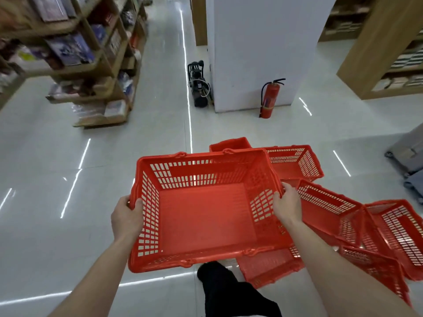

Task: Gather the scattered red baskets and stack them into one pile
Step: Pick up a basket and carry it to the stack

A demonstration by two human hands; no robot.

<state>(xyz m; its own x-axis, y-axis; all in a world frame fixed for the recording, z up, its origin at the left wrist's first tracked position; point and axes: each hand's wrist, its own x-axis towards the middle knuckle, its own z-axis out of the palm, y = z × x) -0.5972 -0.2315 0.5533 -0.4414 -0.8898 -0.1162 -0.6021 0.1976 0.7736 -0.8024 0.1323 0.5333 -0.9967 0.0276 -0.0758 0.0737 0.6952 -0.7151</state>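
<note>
I hold a large red basket [206, 216] up in front of me, open side up and empty. My left hand [127, 218] grips its left rim and my right hand [287, 203] grips its right rim. Several more red baskets lie scattered on the floor to the right: one behind the held basket [295, 161], one beside my right hand [329, 209], one at the far right [398, 232], and one partly hidden under the held basket [270, 268]. A small red corner [230, 144] shows further back.
A wooden shelf unit with goods [96, 72] stands at the left. A white pillar [258, 53] rises ahead, with a red fire extinguisher [269, 99] and a black machine [199, 85] at its foot. Grey luggage [407, 161] sits at the right edge. My dark trouser leg [229, 291] is below.
</note>
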